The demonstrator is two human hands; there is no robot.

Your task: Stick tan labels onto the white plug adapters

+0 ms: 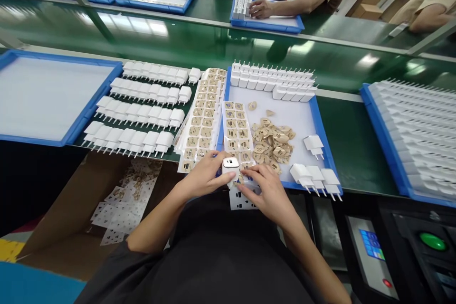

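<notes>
A white charger plug point(231, 169) with a port on its upward end is gripped between the thumb and fingers of my left hand point(208, 171). My right hand point(265, 187) is just right of it, thumb and fingertips close together at the lower edge of a sticker sheet point(233, 126); whether they pinch a sticker is too small to make out. This sheet of tan stickers overlaps the rim of a blue tray point(322, 135). Inside the tray lies a heap of tan peeled pieces point(274, 142), with several chargers point(313, 175) at its near right corner and rows of chargers point(263, 80) at the back.
Left of the sheet stack point(203, 114) stand rows of white chargers point(142, 114), beside another blue tray point(67, 137). A filled tray point(386, 145) is at right. Below left, a cardboard box point(67, 209) holds scrap sheets. Across the line, a co-worker's hand point(261, 8) touches chargers.
</notes>
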